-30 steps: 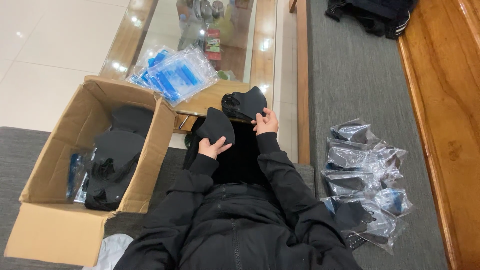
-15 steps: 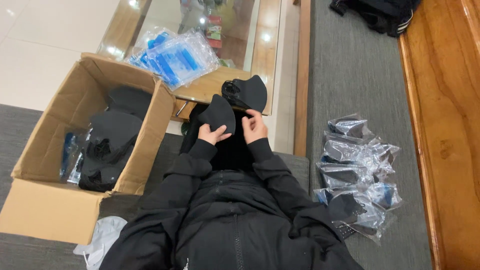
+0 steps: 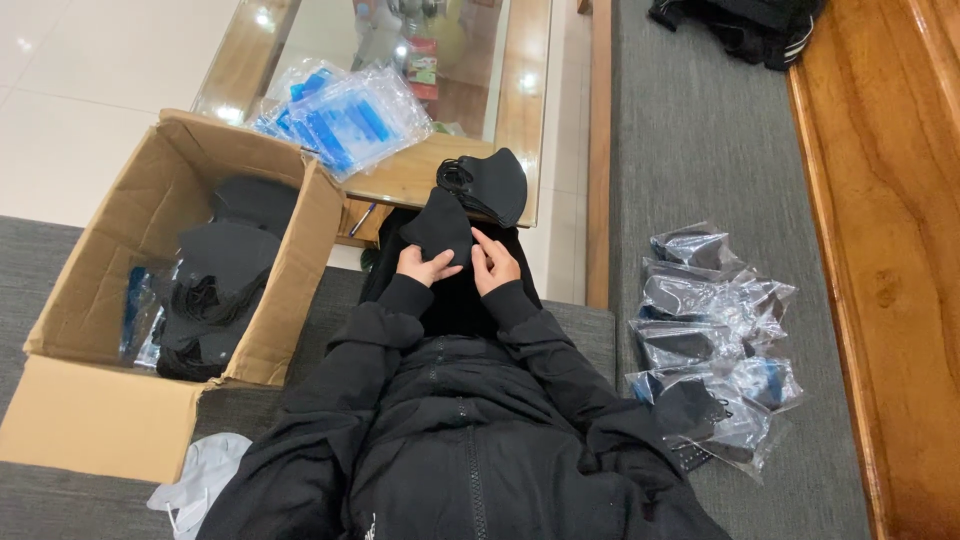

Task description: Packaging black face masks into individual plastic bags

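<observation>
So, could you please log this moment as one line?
left hand + right hand: holding black fabric face mask | open cardboard box: left | bagged masks: right

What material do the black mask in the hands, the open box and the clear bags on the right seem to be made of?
The black mask, held by the left hand and the right hand, looks like soft matte foam or fabric: it bends and has no shine. The box looks like brown corrugated cardboard, dull, with creased flaps. The clear bags look like thin glossy plastic film, wrinkled, with bright glints.

Both black-sleeved arms reach forward, elbows bent inward. The left hand (image 3: 422, 266) and right hand (image 3: 494, 266) sit close together, fingers curled and pinching.
</observation>
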